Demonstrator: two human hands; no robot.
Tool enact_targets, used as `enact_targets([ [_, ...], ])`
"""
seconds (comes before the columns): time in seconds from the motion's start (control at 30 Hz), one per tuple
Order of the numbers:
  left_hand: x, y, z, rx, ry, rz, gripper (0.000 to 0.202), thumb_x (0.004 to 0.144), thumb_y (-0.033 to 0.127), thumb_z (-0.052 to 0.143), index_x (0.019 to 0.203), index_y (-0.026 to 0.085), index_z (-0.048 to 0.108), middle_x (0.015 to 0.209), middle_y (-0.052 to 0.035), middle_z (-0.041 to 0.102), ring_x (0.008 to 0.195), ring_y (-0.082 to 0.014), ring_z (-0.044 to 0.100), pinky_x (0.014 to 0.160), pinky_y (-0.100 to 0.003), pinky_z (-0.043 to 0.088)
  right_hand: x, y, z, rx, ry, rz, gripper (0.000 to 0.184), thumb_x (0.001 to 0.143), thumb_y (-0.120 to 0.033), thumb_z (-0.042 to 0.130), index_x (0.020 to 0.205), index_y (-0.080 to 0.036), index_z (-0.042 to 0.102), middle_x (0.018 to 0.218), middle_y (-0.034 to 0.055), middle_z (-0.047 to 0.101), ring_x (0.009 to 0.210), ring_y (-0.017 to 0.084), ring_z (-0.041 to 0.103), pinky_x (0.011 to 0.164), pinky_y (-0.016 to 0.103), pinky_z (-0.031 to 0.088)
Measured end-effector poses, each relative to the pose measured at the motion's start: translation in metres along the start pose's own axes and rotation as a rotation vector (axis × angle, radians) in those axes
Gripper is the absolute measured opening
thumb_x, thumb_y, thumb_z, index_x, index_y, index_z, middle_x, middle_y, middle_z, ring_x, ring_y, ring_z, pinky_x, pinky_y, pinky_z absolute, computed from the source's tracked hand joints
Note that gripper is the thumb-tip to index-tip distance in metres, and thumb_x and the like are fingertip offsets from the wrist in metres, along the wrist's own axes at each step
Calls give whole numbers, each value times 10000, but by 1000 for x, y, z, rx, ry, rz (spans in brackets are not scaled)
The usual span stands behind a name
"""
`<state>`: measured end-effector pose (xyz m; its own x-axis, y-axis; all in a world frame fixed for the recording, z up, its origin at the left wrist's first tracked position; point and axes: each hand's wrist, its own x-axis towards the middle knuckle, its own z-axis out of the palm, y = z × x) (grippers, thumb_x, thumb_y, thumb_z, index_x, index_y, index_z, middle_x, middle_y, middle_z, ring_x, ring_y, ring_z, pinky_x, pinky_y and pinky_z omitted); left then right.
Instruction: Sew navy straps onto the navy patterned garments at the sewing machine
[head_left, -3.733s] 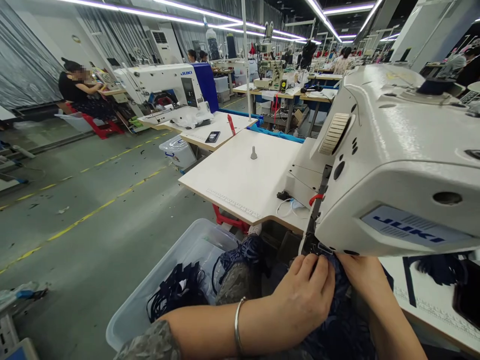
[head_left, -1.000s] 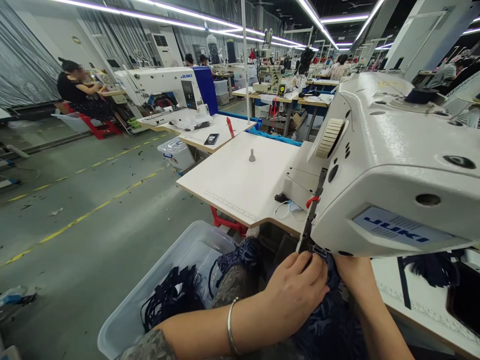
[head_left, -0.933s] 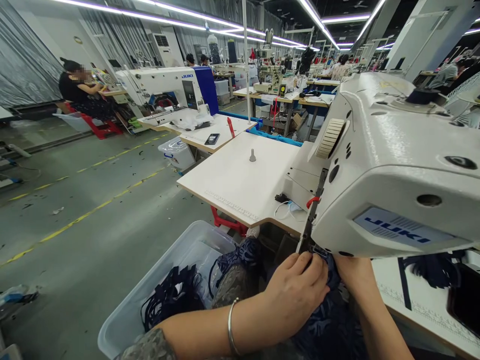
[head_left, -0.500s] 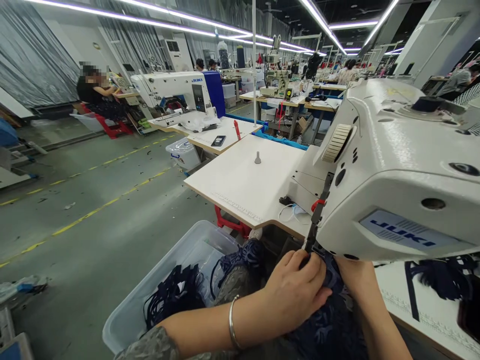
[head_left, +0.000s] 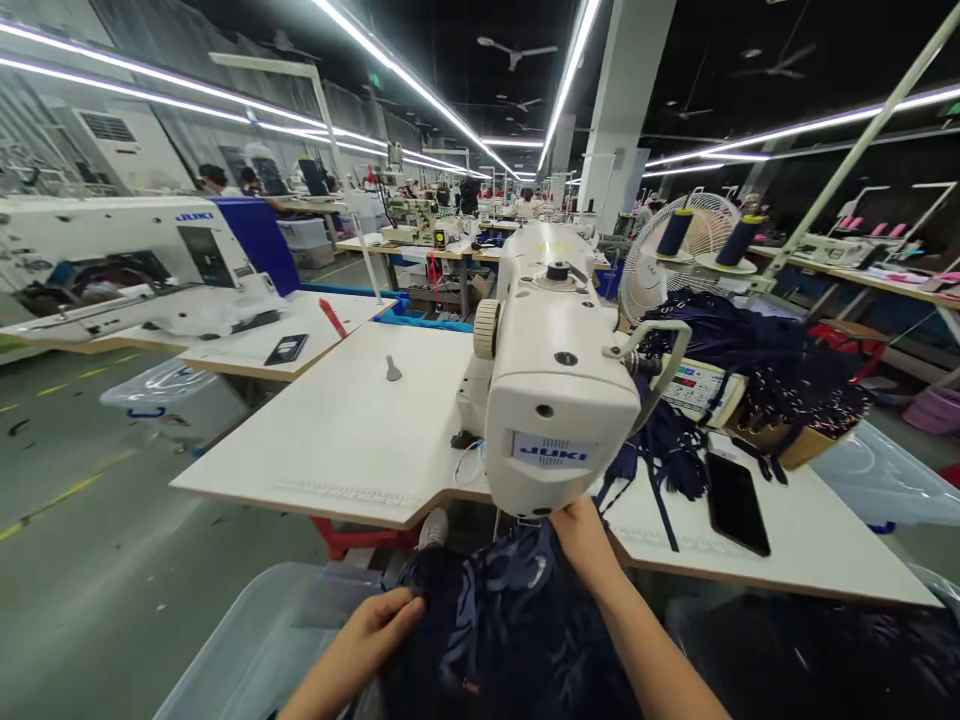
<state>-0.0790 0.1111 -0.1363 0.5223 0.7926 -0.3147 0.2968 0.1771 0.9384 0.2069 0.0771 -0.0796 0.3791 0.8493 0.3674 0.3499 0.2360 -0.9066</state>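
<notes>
A dark blue patterned garment (head_left: pixel 510 620) lies in my lap below the head of a white JUKI sewing machine (head_left: pixel 559 400). My left hand (head_left: pixel 379 625) grips the garment's left edge, low and near the clear plastic bin (head_left: pixel 255 650). My right hand (head_left: pixel 577 525) reaches up under the machine head and holds the cloth there; its fingertips are hidden by the machine.
The white table (head_left: pixel 345 440) carries a black phone (head_left: pixel 736 502), dark blue straps (head_left: pixel 667 460) and a heap of dark cloth (head_left: pixel 757 370). Thread cones and a fan (head_left: pixel 694 240) stand behind. Another JUKI machine (head_left: pixel 135 260) is at the left, with people at distant benches.
My head has lifted and pulled back, so the whole machine shows. My left hand has left the needle area and dropped to the garment's left edge. My right hand stays under the head.
</notes>
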Motion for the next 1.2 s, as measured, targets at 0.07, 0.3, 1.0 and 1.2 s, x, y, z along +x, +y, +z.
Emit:
enact_targets([
  [0.07,-7,-8,-20,-22,94,-13,542,601,680,740,558,167,568,639,4,527,655,-155,505,611,-217,430,-6,2,2,78,26,40,276,832,-347,558,1032,-218,698,904,67,734,1070,279,620,945,454,473],
  [0.3,-13,-2,-31,-490,550,-58,501,448,507,891,714,162,643,924,-20,661,735,-148,578,630,-208,503,-17,-1,-13,433,210,176,249,900,-464,504,867,-238,603,773,2,649,750,170,640,767,330,541],
  [1.0,-39,107,36,72,49,285,212,879,359,593,905,186,713,833,-43,671,809,-173,607,720,-238,483,-70,-29,-96,16,-33,331,379,829,-480,619,1096,-219,685,870,63,726,563,154,609,508,266,519],
  [1.2,-34,114,89,202,-65,430,216,937,224,496,1087,192,648,848,-14,707,791,-130,636,763,-224,468,-81,-42,-40,-235,-270,98,191,862,-431,594,898,-280,707,750,-8,722,676,168,688,627,212,532],
])
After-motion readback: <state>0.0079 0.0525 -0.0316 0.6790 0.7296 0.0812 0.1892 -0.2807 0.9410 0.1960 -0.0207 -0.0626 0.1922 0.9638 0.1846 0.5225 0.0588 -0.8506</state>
